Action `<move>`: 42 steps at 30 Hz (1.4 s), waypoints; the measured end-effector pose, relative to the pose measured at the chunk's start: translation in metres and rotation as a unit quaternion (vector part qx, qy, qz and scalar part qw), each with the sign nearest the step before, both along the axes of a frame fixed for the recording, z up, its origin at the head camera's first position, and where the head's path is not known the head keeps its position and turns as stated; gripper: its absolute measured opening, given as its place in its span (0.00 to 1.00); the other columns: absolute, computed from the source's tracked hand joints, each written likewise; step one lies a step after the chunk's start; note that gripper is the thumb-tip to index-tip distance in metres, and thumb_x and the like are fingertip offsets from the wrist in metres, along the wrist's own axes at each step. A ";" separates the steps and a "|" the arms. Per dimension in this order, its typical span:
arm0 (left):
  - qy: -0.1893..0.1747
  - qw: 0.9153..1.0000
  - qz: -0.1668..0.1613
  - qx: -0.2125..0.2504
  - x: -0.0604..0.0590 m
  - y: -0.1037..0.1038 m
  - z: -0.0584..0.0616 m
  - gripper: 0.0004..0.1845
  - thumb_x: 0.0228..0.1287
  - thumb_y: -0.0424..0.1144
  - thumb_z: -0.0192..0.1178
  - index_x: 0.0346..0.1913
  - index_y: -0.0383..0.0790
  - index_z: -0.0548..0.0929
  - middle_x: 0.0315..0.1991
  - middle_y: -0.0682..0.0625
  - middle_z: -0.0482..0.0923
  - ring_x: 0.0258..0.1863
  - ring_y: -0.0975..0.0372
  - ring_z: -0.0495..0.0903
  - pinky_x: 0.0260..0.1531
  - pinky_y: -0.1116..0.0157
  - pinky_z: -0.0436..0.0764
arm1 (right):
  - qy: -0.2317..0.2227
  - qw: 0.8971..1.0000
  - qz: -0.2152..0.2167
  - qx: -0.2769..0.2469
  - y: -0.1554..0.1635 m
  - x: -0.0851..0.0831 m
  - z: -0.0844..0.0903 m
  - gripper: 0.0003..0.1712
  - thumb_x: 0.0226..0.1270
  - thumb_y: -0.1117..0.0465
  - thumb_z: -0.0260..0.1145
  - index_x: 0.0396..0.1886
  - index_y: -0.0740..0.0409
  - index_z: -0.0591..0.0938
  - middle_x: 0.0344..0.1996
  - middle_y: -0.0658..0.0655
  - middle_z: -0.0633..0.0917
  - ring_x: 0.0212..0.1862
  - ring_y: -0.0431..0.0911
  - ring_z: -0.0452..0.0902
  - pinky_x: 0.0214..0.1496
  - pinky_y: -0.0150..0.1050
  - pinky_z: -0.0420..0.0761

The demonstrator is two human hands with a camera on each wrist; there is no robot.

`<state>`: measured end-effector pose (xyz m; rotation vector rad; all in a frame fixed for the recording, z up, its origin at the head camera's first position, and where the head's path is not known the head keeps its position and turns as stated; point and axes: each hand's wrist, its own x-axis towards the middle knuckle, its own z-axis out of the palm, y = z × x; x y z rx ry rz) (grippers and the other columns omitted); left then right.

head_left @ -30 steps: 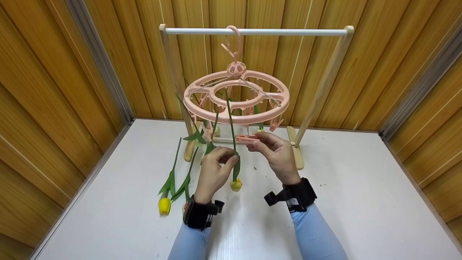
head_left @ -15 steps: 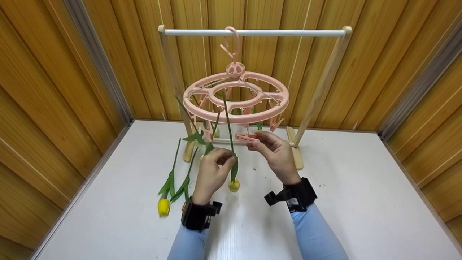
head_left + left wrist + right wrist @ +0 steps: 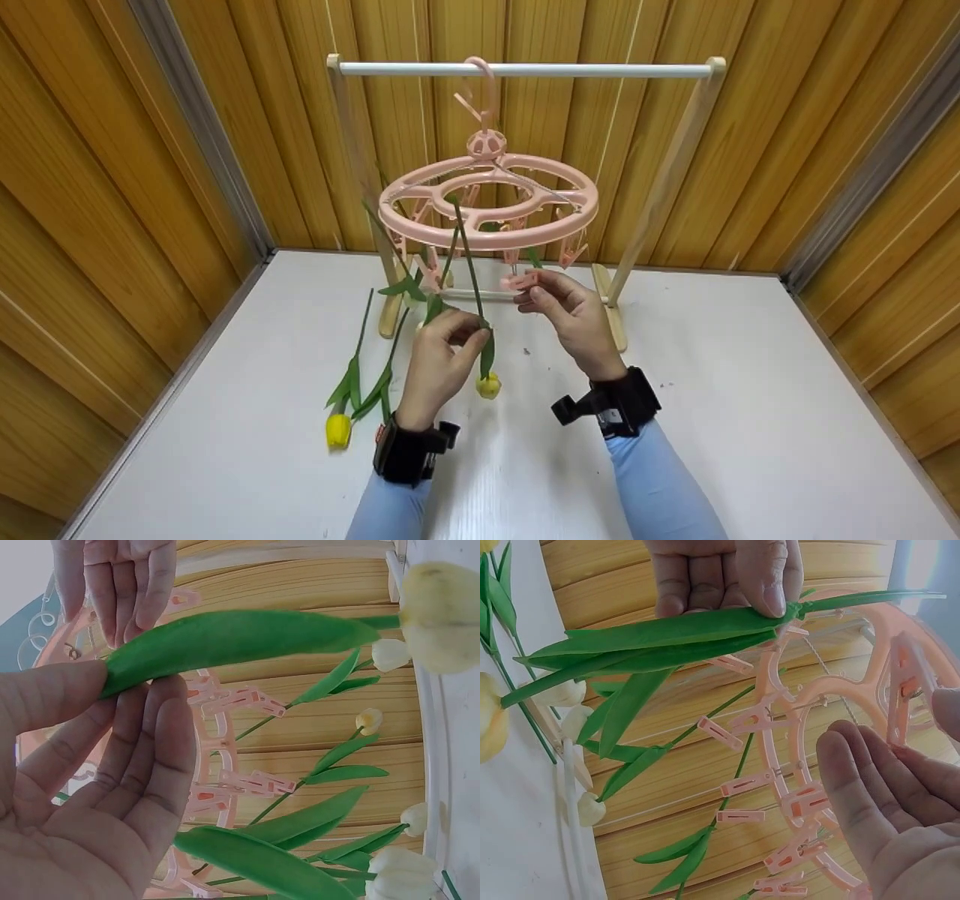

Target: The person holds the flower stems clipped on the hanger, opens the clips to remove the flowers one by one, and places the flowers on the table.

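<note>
Held head-down mid-counter under the hanger (image 3: 487, 201), the tulip (image 3: 480, 330) is light and bendy, left hand (image 3: 439, 360) pinching its stem, best hold; right hand (image 3: 570, 315) pinches a springy clip (image 3: 523, 280).

The right hand (image 3: 889, 799) fills the lower right, fingers loosely curled, fingertips at a pink clip (image 3: 902, 694) that hangs from the round hanger (image 3: 795, 765). At the top, the left hand (image 3: 724, 574) pinches a green stem (image 3: 705, 626) with long leaves, lying across the view. More clips dangle along the ring. Pale tulip heads (image 3: 559, 694) show at the left, against wooden slats (image 3: 652, 757).
</note>
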<state>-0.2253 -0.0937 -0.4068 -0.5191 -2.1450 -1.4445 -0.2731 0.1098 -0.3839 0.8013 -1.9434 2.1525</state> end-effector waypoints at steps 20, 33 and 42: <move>-0.005 1.000 0.005 0.010 0.009 -0.012 -0.005 0.03 0.66 0.27 0.66 0.37 0.36 0.87 0.33 0.46 0.85 0.30 0.59 0.84 0.33 0.64 0.84 | 0.004 1.000 0.011 0.026 0.006 0.004 -0.010 0.17 0.77 0.73 0.57 0.61 0.78 0.77 0.49 0.71 0.85 0.47 0.50 0.87 0.52 0.42 0.86; -0.025 1.000 0.013 0.013 0.016 -0.025 -0.008 0.03 0.67 0.28 0.66 0.36 0.37 0.86 0.32 0.48 0.85 0.29 0.61 0.83 0.31 0.68 0.80 | 0.011 0.998 -0.003 0.067 0.013 0.013 -0.029 0.16 0.77 0.72 0.59 0.59 0.78 0.79 0.51 0.74 0.84 0.48 0.46 0.86 0.52 0.41 0.86; -0.041 0.998 0.004 0.041 0.016 -0.035 -0.009 0.02 0.68 0.28 0.65 0.39 0.33 0.87 0.34 0.45 0.86 0.30 0.59 0.84 0.33 0.68 0.83 | 0.033 0.995 -0.010 0.099 0.021 0.021 -0.038 0.16 0.77 0.72 0.59 0.59 0.76 0.80 0.52 0.71 0.84 0.50 0.43 0.85 0.53 0.35 0.84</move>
